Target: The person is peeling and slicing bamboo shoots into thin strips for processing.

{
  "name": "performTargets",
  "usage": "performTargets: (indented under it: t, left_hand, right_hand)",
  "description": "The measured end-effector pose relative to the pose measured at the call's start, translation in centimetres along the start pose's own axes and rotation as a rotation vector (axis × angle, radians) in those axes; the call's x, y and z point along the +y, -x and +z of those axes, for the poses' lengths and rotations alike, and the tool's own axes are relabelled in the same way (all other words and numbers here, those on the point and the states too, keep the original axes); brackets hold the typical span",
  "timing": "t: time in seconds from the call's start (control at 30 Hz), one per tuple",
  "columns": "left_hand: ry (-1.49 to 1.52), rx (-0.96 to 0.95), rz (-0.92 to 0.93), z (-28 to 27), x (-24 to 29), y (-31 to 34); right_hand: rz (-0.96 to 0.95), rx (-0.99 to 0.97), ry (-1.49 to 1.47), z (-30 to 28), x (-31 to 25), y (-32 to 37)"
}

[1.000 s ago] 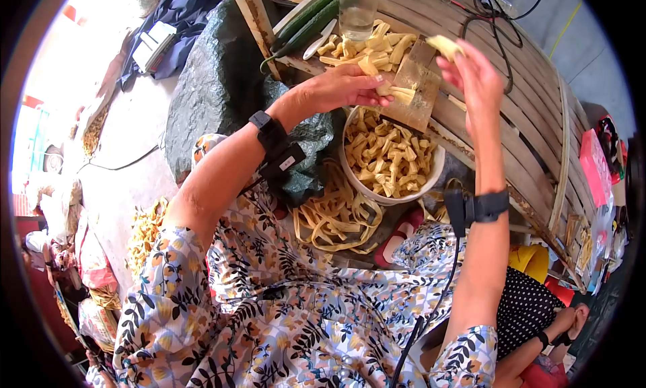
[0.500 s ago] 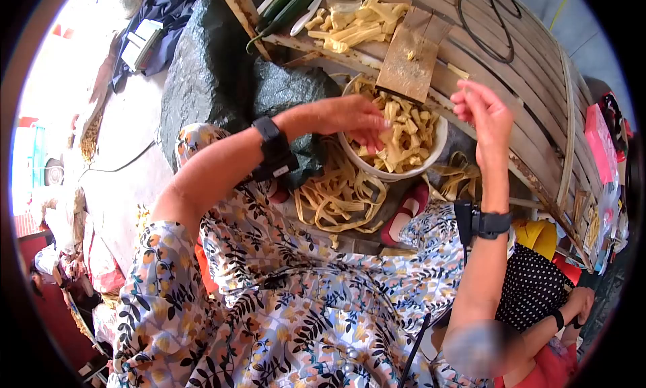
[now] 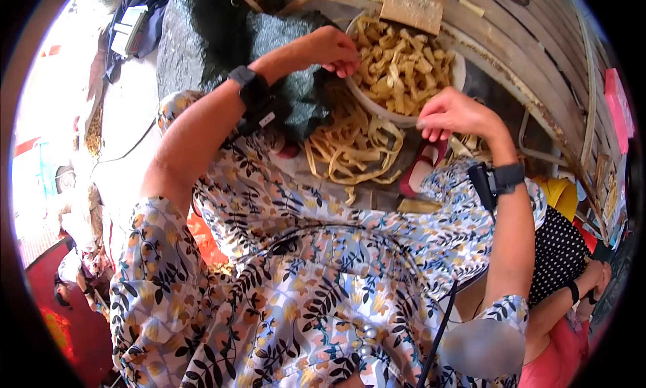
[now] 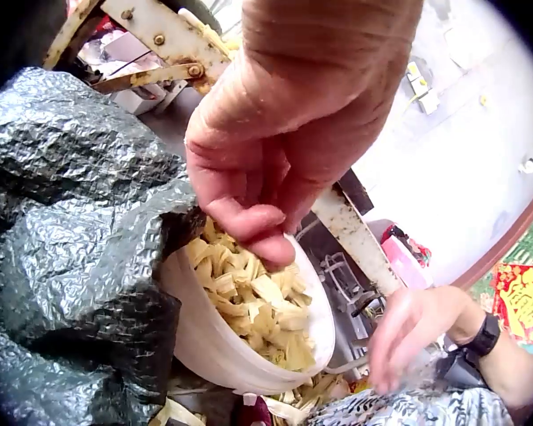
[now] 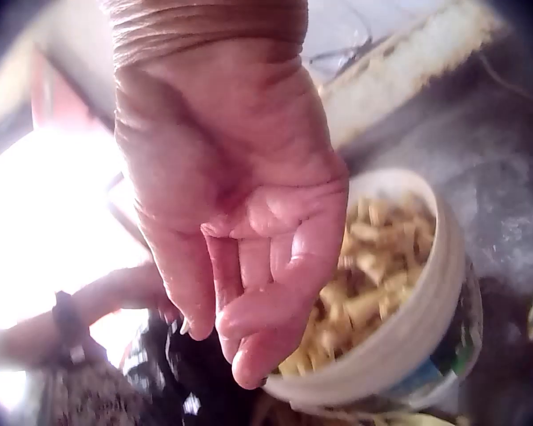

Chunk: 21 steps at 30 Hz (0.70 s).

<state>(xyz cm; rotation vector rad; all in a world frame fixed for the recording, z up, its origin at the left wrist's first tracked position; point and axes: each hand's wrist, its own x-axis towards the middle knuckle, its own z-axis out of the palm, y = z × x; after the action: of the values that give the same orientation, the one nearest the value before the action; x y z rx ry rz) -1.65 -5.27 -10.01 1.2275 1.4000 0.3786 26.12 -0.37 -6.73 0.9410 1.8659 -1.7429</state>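
Knotted yellow strips (image 3: 397, 72) fill a white bucket (image 3: 460, 72) before a seated person in a floral-print dress (image 3: 289, 280); clock positions are read in the head view, with the bucket at the dial's centre. The left hand (image 3: 334, 50) hangs near 9 o'clock, its fingers loosely curled and holding nothing, their tips overlapping the rim in the view; whether they touch it cannot be told. The right hand (image 3: 454, 113) hovers between 4 and 5 o'clock, palm down, its fingers bent in a relaxed curve and likewise free of any load; the right wrist view shows the slack fingers and bare palm beside the bucket.

At 12 o'clock a wooden board (image 3: 412, 10) juts over the bucket from a slatted wooden table (image 3: 531, 58), which spreads toward 2 o'clock; a small pale piece (image 3: 471, 6) lies on the slats just beside the board. Dark green plastic sheeting (image 3: 296, 105) bunches at 9 o'clock, past the left hand; long pale strips (image 3: 360, 156) lie in a tangle at 7 o'clock; a red shoe (image 3: 406, 183) shows near 6 o'clock; a yellow container (image 3: 562, 198) sits at 4 o'clock, near a second person's black-and-white dotted garment (image 3: 558, 250).
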Motion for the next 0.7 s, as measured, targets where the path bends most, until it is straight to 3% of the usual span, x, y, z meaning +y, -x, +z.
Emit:
performTargets:
  t: [0.07, 0.13, 0.2, 0.23, 0.3, 0.43, 0.53, 0.67, 0.7]
  left_hand:
    - [-0.085, -0.071, -0.008, 0.4, 0.8, 0.6]
    - [-0.109, -0.117, -0.01, 1.1, 0.9, 1.1]
    - [-0.121, -0.171, 0.012, 1.0, 1.0, 1.3]
    - [-0.144, -0.189, 0.025, 0.9, 1.1, 1.5]
    - [-0.178, -0.204, 0.033, 0.7, 1.1, 1.9]
    - [-0.227, -0.185, 0.035, 0.5, -0.2, 2.2]
    - [-0.224, -0.154, 0.067, 0.5, -0.6, 2.3]
    - [-0.246, -0.152, 0.068, 0.6, -0.1, 2.9]
    - [-0.247, -0.153, 0.075, 0.6, 0.0, 2.9]
  right_hand:
    - [0.103, -0.188, 0.097, 2.4, 1.5, -2.6]
    - [0.265, -0.245, 0.245, 5.3, 5.5, -5.9]
    - [-0.025, -0.244, 0.806, 7.9, 12.2, -10.2]
    - [-0.023, -0.153, 0.721, 9.3, 13.5, -11.0]
    - [-0.201, 0.049, 0.62, 12.2, 14.5, -12.7]
    - [-0.327, 0.31, 0.313, 15.2, 9.0, -15.3]
    - [-0.267, 0.422, 0.356, 16.8, 7.9, -19.3]
    - [-0.157, 0.31, 0.571, 18.1, 9.3, -23.2]
    - [-0.317, 0.413, 0.537, 18.2, 10.2, -21.8]
